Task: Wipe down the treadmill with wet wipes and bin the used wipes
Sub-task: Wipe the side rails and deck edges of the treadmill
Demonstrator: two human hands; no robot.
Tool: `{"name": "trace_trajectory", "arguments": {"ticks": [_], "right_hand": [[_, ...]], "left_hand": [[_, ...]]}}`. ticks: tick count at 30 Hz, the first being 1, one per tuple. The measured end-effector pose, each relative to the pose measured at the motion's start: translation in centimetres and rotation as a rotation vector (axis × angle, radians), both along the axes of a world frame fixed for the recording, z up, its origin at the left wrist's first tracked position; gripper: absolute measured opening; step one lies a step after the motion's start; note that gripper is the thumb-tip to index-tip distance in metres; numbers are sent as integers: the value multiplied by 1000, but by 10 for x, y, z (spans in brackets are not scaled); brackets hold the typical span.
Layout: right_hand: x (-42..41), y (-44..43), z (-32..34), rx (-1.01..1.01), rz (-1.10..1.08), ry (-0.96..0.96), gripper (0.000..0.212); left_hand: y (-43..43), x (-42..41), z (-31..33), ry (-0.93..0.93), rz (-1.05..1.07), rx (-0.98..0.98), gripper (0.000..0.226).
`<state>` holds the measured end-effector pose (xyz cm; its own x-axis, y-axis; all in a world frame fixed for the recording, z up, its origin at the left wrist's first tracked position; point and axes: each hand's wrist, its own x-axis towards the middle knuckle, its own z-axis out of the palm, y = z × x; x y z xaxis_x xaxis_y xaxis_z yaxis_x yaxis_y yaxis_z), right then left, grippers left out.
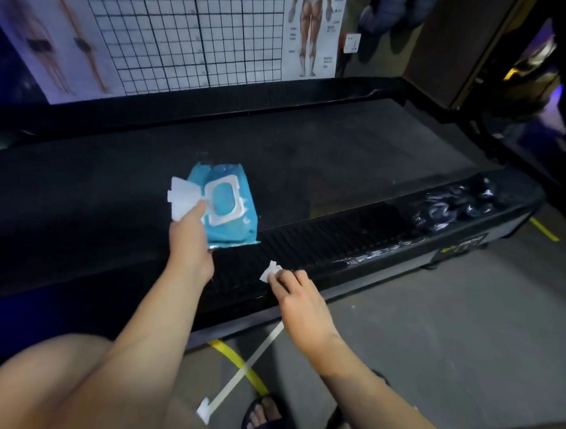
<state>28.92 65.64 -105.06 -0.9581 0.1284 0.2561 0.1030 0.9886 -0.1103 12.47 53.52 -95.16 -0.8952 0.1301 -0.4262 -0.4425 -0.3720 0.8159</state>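
A blue pack of wet wipes (232,221) lies on the black treadmill belt (313,149), its white flip lid (182,197) swung open to the left. My left hand (189,238) rests on the pack's near left edge, thumb against the open lid. My right hand (299,296) is over the ribbed side rail (340,238) and pinches a small white piece (270,271), a wipe or a seal sticker, between its fingertips.
A crumpled black plastic bag (456,206) sits on the treadmill's right end. Posters and a grid chart (174,25) cover the wall behind. Grey floor (434,325) with yellow and white tape lines lies on my side; my sandalled foot (264,420) is below.
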Motion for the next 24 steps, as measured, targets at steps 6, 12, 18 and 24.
{"name": "trace_trajectory", "arguments": {"ticks": [6,12,18,24], "right_hand": [[18,34,4,49,-177,-62,62],[37,68,18,-80,-434,-53,37],[-10,19,30,-430,-219,-41,40],[-28,7,12,-63,-65,-28,55]], "left_hand": [[41,-28,52,-20,-102,-130,32],[69,-22,73,-50,-182,-81,33],[75,-10,51,-103,-263,-78,33],[66,-19,13,-11,-249,-281,28]]}}
